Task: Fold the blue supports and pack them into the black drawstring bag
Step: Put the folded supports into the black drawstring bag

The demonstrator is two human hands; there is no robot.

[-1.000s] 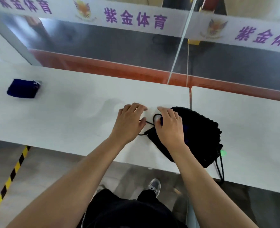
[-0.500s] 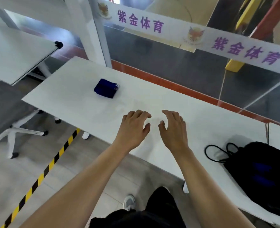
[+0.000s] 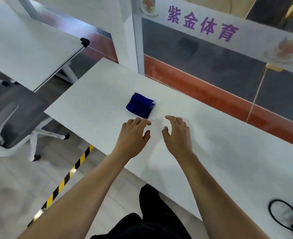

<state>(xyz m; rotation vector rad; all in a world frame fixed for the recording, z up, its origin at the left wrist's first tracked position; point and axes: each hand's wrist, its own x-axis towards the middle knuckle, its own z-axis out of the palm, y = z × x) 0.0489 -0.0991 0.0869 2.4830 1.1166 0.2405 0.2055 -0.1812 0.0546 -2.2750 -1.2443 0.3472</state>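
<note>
A folded blue support (image 3: pixel 140 105) lies on the white table (image 3: pixel 211 152), a small tag showing at its right end. My left hand (image 3: pixel 133 135) hovers just below it, fingers spread and holding nothing, fingertips close to the support's near edge. My right hand (image 3: pixel 177 135) is beside it to the right, also spread and holding nothing. Of the black drawstring bag only the cord loops (image 3: pixel 283 216) show, at the frame's lower right edge.
A glass partition with a white banner of purple characters (image 3: pixel 202 25) and an orange strip runs behind the table. A white post (image 3: pixel 133 40) stands at the table's back left. A grey office chair (image 3: pixel 13 121), a second white table (image 3: pixel 21 40) and yellow-black floor tape (image 3: pixel 70 173) lie left.
My view and both hands have shifted left, away from the bag and toward the blue support. Both hands let go of the bag's cords and now hover spread near the support.
</note>
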